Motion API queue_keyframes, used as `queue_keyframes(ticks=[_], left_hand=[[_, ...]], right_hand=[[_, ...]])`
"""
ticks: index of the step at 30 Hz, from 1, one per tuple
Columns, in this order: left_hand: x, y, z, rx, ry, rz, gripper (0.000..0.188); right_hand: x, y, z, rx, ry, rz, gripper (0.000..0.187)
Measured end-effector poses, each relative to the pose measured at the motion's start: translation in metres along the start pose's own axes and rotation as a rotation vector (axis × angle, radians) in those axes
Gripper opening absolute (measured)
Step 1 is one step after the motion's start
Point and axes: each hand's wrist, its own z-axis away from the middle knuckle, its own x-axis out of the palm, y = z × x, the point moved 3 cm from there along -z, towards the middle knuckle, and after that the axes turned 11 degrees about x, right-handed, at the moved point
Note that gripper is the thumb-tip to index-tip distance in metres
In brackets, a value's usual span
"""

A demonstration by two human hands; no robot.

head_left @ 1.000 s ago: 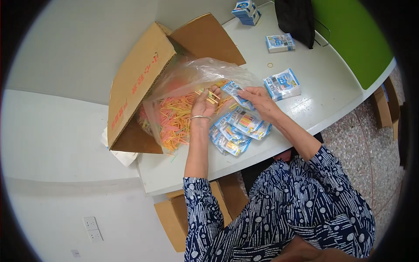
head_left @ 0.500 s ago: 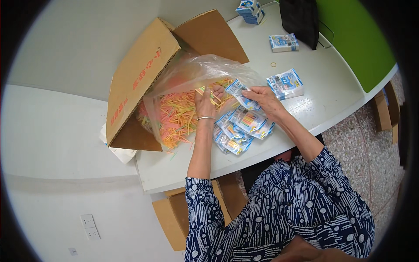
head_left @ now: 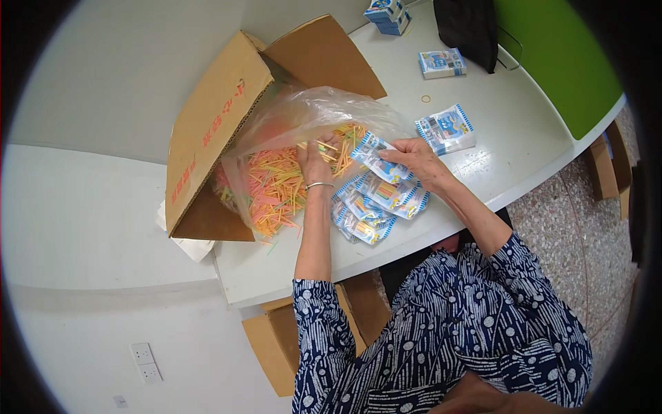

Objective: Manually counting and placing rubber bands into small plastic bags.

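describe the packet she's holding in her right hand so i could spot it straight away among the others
Start at the big tipped cardboard box with the clear bag of coloured sticks spilling onto the white table. Just right of the bag lies a heap of blue-edged packets. The held packet is the only one lifted above that heap, pinched by the right hand.

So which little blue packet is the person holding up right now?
The packet pinched in the right hand, at the mouth of the clear bag. The other packets lie on the table: a pile just below it, others farther off.
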Motion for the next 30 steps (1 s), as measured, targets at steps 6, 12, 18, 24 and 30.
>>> queue_keyframes(ticks=[6, 12, 18, 24, 30], left_hand=[[-0.019, -0.010, -0.007, -0.214, -0.041, 0.588, 0.018], [-0.015, -0.022, -0.004, -0.373, -0.075, 0.778, 0.016], [0.003, 0.002, 0.011, -0.339, -0.111, 0.677, 0.017], [0.037, 0.045, 0.042, -0.161, -0.143, 0.469, 0.024], [0.066, 0.057, 0.069, -0.093, -0.226, 0.266, 0.033]], right_hand=[[0.002, -0.001, 0.000, -0.015, 0.016, 0.055, 0.020], [0.001, -0.001, 0.001, -0.028, -0.015, 0.036, 0.024], [-0.014, -0.005, 0.005, -0.026, -0.056, 0.142, 0.022], [-0.016, -0.005, 0.012, -0.051, -0.186, 0.099, 0.023], [-0.018, -0.002, 0.015, -0.080, -0.325, 0.124, 0.028]])
